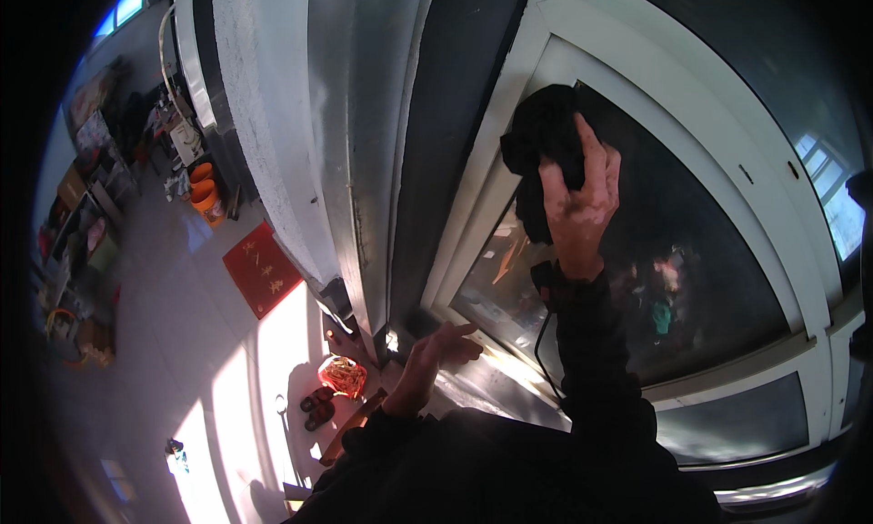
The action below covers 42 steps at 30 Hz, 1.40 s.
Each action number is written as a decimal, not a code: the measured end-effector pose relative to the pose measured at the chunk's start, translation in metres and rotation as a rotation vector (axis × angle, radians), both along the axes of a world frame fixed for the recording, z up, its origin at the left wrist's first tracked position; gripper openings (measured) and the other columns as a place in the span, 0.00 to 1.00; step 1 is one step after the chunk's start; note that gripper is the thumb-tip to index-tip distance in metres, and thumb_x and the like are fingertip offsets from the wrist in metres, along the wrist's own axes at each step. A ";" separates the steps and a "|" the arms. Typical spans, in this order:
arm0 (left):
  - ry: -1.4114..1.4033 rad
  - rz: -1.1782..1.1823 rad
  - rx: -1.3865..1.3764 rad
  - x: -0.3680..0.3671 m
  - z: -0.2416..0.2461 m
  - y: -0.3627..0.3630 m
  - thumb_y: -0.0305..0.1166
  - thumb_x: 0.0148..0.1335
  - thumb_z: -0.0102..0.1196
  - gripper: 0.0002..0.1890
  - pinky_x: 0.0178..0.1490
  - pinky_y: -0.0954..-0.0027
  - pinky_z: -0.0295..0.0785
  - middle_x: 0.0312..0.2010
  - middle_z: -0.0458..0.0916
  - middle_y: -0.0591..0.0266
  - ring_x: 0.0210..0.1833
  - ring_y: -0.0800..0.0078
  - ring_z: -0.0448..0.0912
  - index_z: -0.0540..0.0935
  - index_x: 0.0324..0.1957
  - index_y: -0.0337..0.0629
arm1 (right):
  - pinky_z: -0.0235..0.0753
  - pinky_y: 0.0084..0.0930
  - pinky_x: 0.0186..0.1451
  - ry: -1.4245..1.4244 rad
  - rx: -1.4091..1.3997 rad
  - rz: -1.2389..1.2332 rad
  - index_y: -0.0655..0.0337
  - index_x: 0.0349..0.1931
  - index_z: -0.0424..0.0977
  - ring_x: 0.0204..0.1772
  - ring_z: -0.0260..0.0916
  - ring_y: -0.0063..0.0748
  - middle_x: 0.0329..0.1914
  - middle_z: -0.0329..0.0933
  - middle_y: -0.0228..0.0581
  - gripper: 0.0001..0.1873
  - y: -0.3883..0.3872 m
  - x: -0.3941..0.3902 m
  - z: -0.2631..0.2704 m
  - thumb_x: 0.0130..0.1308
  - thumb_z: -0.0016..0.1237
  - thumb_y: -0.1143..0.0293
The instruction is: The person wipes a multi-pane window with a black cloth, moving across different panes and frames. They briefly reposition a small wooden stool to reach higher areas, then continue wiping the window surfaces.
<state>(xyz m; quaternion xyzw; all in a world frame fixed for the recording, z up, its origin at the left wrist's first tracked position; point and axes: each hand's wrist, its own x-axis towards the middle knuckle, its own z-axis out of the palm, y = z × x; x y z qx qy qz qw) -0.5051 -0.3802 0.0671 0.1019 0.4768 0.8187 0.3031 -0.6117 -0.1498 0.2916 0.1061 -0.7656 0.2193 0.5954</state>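
My right hand [583, 197] presses a bunched black cloth [542, 128] against the upper left corner of a window pane [675, 210], where the glass meets its white frame [600, 26]. Part of the cloth hangs below my fingers, over the glass. Lower down, my left hand [443, 353] hovers near the bottom left corner of the frame. Its fingers point to the right, and I see nothing held in them. Whether it touches the sill [508, 364] I cannot tell. Dark sleeves cover both forearms, and a thin cord hangs by my right wrist.
A grey wall edge [334, 115] stands left of the window. On the sunlit floor lie a red mat [262, 270], a red basket [342, 376] with thin pieces in it, and dark shoes [317, 408]. Orange buckets [206, 200] and stacked household goods [89, 217] are farther off.
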 end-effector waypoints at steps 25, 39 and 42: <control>-0.339 0.377 -0.254 0.038 -0.081 -0.094 0.44 0.84 0.56 0.19 0.54 0.61 0.84 0.44 0.92 0.58 0.48 0.67 0.90 0.88 0.57 0.37 | 0.86 0.50 0.41 -1.074 0.302 -0.269 0.40 0.72 0.75 0.47 0.87 0.58 0.56 0.76 0.47 0.40 0.012 -0.015 -0.349 0.58 0.78 0.62; -0.366 0.398 -0.254 0.044 -0.093 -0.086 0.39 0.84 0.55 0.16 0.56 0.65 0.82 0.44 0.93 0.56 0.47 0.68 0.90 0.88 0.54 0.36 | 0.83 0.34 0.32 0.126 0.283 -0.380 0.41 0.63 0.85 0.36 0.82 0.38 0.38 0.78 0.33 0.31 0.021 -0.058 -0.003 0.56 0.77 0.62; -0.362 0.393 -0.284 0.051 -0.103 -0.085 0.40 0.84 0.54 0.17 0.58 0.64 0.81 0.44 0.93 0.56 0.48 0.69 0.90 0.89 0.55 0.36 | 0.89 0.42 0.39 -0.071 0.215 -0.318 0.42 0.63 0.85 0.42 0.87 0.48 0.44 0.81 0.36 0.30 0.011 -0.051 -0.066 0.59 0.78 0.59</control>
